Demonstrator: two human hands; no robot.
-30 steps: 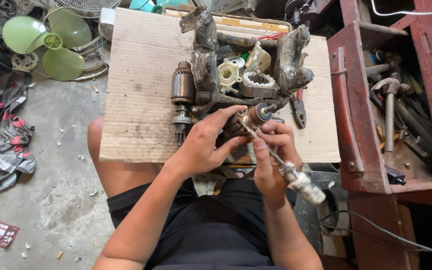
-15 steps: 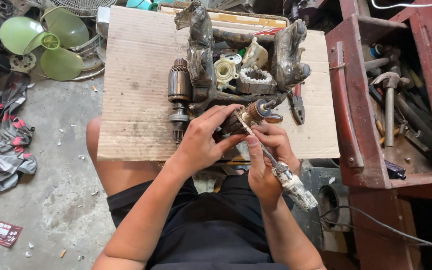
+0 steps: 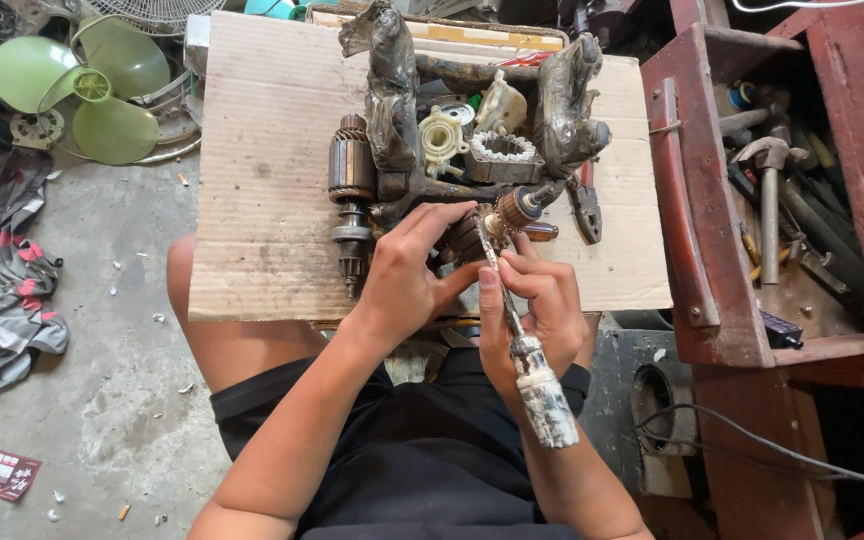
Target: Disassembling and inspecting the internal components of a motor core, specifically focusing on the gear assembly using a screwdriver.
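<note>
My left hand (image 3: 407, 275) grips a small motor armature (image 3: 497, 220) with copper windings at the near edge of a cardboard sheet (image 3: 272, 170) on my lap. My right hand (image 3: 542, 310) holds a screwdriver (image 3: 537, 385) with a worn whitish handle, its shaft running up to the armature's end. Just behind lie a second armature (image 3: 352, 185), dark grimy tool housing halves (image 3: 392, 90), a white plastic part (image 3: 442, 135) and a toothed grey part (image 3: 500, 155).
A red wooden toolbox (image 3: 752, 190) with a hammer (image 3: 769, 200) and other tools stands at the right. Green fan blades (image 3: 72, 90) and a wire fan guard lie on the concrete floor at the left, beside rags (image 3: 2, 290). A cable (image 3: 752, 445) runs at lower right.
The view has shifted slightly; my hands stay on the armature, and the screwdriver's handle has swung a little nearer to my body.
</note>
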